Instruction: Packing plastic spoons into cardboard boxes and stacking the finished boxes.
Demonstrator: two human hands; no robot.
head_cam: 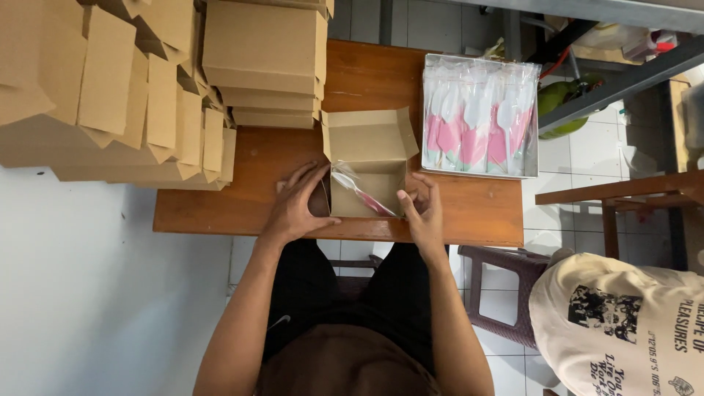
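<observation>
From the head camera, a small brown box [364,163] sat open on the wooden table [469,209], near the edge closest to the person. Its lid flap stood up at the back and its side flaps stuck out. Inside lay a spoon pack [357,190], a clear bag with something white and pink in it, set at a slant.

The left hand [296,207] lay on the table against the box's left side. Its fingers were spread, and they touched the left wall. The right hand [423,207] was at the box's right side. Its fingers were bent and held the right wall near the front corner.

A tray [480,116] full of more spoon packs sat just to the right of the box. Stacks of boxes [265,62] stood behind it, and more folded ones filled the left. Another person's cream shirt [623,323] showed at the bottom right.
</observation>
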